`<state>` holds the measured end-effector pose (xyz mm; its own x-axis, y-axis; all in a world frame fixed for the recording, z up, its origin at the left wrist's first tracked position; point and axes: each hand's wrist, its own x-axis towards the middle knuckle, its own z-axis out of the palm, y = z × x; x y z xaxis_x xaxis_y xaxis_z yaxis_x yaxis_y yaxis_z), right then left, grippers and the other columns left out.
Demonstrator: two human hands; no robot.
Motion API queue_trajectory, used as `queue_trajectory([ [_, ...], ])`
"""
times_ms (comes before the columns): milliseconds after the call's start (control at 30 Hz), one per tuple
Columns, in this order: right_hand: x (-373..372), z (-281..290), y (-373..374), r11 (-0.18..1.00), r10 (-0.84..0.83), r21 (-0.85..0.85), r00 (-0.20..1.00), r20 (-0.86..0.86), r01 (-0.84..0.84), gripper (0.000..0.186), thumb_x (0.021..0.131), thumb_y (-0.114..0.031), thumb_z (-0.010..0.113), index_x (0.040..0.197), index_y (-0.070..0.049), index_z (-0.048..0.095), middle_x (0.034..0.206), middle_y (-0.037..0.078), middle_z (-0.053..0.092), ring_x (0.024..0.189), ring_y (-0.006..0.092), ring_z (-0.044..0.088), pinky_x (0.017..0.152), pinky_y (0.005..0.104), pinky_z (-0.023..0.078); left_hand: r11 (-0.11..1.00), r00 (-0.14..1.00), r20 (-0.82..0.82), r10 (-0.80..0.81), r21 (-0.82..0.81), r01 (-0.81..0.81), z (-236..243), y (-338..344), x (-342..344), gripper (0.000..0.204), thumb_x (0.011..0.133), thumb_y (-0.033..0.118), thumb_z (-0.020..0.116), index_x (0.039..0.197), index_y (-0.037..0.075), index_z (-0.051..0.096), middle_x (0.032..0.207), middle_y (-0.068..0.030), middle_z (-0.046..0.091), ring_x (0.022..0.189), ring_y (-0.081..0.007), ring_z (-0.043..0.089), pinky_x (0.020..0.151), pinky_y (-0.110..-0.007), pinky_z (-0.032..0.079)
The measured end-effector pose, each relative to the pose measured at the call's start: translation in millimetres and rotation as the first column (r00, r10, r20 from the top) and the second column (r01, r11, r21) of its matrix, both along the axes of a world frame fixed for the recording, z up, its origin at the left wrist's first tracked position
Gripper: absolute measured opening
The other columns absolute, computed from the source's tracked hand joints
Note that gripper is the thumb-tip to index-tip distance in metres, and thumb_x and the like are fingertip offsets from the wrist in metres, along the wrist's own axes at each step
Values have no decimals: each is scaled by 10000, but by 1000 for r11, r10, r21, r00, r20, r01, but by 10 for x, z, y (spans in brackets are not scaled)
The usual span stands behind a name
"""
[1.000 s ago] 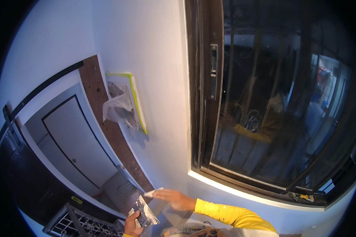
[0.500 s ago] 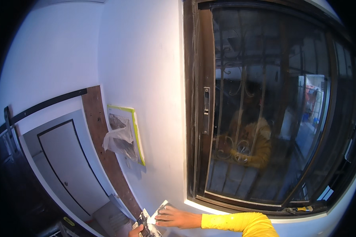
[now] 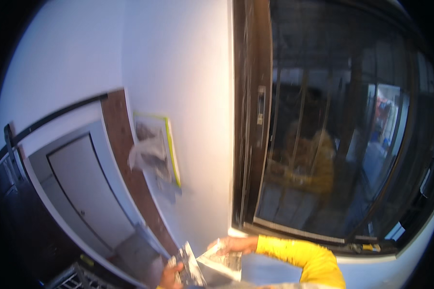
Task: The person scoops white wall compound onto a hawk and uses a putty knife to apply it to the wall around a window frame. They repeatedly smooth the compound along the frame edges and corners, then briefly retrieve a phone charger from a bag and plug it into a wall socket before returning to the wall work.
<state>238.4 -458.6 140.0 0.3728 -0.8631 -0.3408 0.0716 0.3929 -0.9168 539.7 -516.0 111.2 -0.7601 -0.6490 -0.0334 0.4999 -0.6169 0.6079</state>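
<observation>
Whitish smears mark the narrower plate [image 3: 192, 267] gripped in a person's left hand [image 3: 170, 276] at the bottom centre of the frame, the fingers closed on its left side. Just to the right, the right hand [image 3: 235, 244] clasps the upper edge of a wider plate [image 3: 226, 262]. One corner of the wider plate points left at the long edge of the narrower one; blur hides whether the two touch. From the left hand, the narrower plate lies to the right and reaches upward, its long axis slanting from upper left to lower right. The wider plate hangs below and to the left of the right hand, its lower edge on a similar slant. Both plates look thin, flat and straight-edged, grey with pale streaks and patches; their material is unclear.

Beyond the grip, a bright yellow sleeve [image 3: 294, 253] bends across the lower right. Above it, a dark-framed window [image 3: 342, 144] fills the right half, a yellow-handled tool [image 3: 371, 247] resting at its lower right corner. White wall [image 3: 193, 96] occupies the upper centre, where a lime-edged panel [image 3: 171, 149] is mounted behind a hanging pale sheet [image 3: 147, 156]. Farther left, a brown board [image 3: 118, 120] runs beside a grey door [image 3: 94, 192].
</observation>
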Motion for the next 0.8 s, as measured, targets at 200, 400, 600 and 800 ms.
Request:
queue_trajectory([
  [200, 134, -865, -68, 969, -84, -245, 975, -208, 31, 419, 919, -132, 753, 1307, -26, 634, 1175, 24, 675, 1079, 134, 601, 938, 294, 508, 968, 972, 2, 233, 98, -232, -460, -53, 601, 422, 931, 72, 650, 1348, 40, 588, 1201, -116, 719, 1021, -271, 729, 906, -416, 604],
  [400, 849, -1612, -206, 907, -406, -55, 900, 158, 418, 408, 873, -196, 781, 1160, 50, 628, 1015, 96, 679, 931, 179, 637, 834, 325, 515, 932, 943, 26, 332, 147, -332, -884, 69, 1104, 409, 954, 148, 681, 1338, 39, 593, 1218, -93, 711, 1093, -259, 692, 1000, -419, 534],
  [600, 1251, -1848, -167, 947, -320, 51, 938, 135, 316, 367, 901, -187, 738, 1159, 48, 624, 1003, 117, 674, 914, 186, 635, 832, 339, 510, 866, 880, 59, 470, 162, -473, -938, 635, 1225, 413, 988, 196, 655, 1360, 27, 589, 1332, -131, 669, 1194, -293, 651, 1074, -444, 485],
  [800, 1109, -1780, -76, 983, -175, 78, 972, 160, 164, 300, 929, -129, 679, 1166, 40, 608, 1065, 119, 670, 972, 178, 630, 862, 345, 510, 711, 729, -23, 684, 246, -659, -1012, 1374, 811, 345, 1020, 164, 603, 1332, 17, 618, 1294, -140, 690, 1151, -275, 678, 1030, -433, 527],
])
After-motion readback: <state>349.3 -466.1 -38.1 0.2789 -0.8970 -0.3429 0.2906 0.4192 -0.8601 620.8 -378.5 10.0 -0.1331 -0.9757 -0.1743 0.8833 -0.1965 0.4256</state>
